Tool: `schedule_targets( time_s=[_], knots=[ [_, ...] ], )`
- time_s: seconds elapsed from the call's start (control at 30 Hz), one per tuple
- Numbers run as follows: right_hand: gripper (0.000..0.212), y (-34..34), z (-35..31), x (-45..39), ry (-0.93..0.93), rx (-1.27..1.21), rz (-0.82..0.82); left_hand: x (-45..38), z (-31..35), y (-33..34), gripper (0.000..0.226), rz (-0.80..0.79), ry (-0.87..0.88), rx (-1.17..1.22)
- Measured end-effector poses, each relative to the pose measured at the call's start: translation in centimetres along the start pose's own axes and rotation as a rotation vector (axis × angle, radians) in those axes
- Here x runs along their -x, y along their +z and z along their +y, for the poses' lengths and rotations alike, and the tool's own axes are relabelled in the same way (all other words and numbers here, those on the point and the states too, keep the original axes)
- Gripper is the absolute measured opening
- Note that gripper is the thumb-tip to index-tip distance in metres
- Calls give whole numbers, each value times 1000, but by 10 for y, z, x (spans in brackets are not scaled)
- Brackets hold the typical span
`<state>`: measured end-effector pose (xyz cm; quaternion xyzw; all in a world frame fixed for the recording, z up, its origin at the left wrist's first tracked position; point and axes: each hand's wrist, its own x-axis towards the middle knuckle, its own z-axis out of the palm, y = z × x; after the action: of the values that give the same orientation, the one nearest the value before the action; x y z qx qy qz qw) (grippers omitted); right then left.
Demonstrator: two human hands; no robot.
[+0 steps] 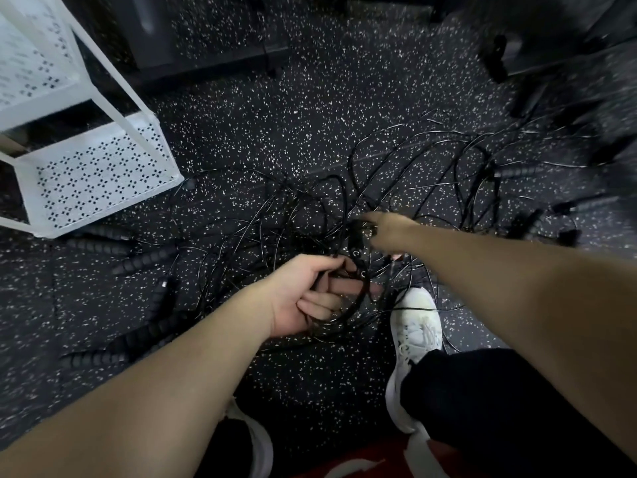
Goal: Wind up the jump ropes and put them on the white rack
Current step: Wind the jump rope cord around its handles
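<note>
A tangle of thin black jump ropes (406, 174) lies spread over the speckled floor in the middle of the view. Several ribbed black handles (144, 260) lie at its left side, and more handles (517, 172) lie at the right. My left hand (310, 294) is palm up with its fingers curled round a bundle of cords. My right hand (389, 232) reaches into the tangle and pinches a cord near a small black fitting; motion blur hides the fingertips. The white rack (96, 174) with perforated shelves stands at the upper left.
My white shoe (417, 332) stands among the cords at the lower middle, with loops lying across it. Dark gym equipment bases (206, 53) fill the far edge, and blurred black gear (568, 46) sits at the upper right. Open speckled floor (262, 132) lies between the rack and the tangle.
</note>
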<state>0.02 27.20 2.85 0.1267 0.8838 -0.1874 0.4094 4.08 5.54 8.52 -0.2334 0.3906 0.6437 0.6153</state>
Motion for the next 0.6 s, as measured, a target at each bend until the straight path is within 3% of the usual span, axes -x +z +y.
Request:
schedule_targets(
  time_s=[0.1, 0.2, 0.27, 0.33, 0.43, 0.5, 0.6],
  knots=[
    [84, 0, -9, 20, -137, 175, -66, 12, 8, 7, 22, 37, 54, -6],
    [79, -4, -14, 40, -319, 377, -151, 29, 18, 13, 24, 54, 90, -5],
    [68, -9, -18, 55, -341, 314, -259, 43, 27, 16, 23, 41, 108, 4],
    [44, -14, -25, 73, -313, 298, -310, 59, 36, 21, 22, 35, 136, -10],
    [52, -23, -35, 96, -269, 139, -235, 82, 46, 29, 19, 114, 199, -16],
    [44, -29, -42, 110, -230, -3, -115, 96, 48, 33, 15, 231, 288, 7],
    [56, -40, -51, 126, -248, -310, 1, 112, 47, 34, 13, 419, 472, 128]
  ],
)
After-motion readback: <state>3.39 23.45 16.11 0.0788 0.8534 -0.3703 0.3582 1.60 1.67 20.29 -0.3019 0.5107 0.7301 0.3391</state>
